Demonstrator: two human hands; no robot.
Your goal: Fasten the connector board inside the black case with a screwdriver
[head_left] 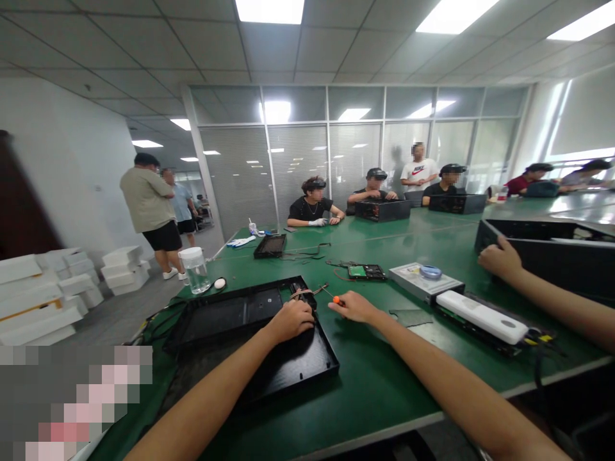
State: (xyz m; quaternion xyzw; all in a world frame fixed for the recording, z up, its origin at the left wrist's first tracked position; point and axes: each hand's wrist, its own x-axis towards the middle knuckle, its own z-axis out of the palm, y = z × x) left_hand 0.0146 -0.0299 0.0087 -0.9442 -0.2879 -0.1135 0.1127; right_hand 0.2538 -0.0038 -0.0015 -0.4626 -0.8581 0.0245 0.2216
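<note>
My left hand (291,319) rests closed on the far right part of an open black computer case panel (250,333), fingers curled around a bundle of wires (303,294). Just right of the case, my right hand (354,307) grips a small screwdriver with an orange handle (336,299), whose tip points left toward those wires. Both forearms reach in from the bottom edge over the green table (384,378).
A clear water jar (196,269) and a white mouse stand left of the case. A circuit board (365,272), a box with a tape roll (425,278) and a white device (483,317) lie to the right. Another person's hand (500,259) touches a black case. Several people sit farther along.
</note>
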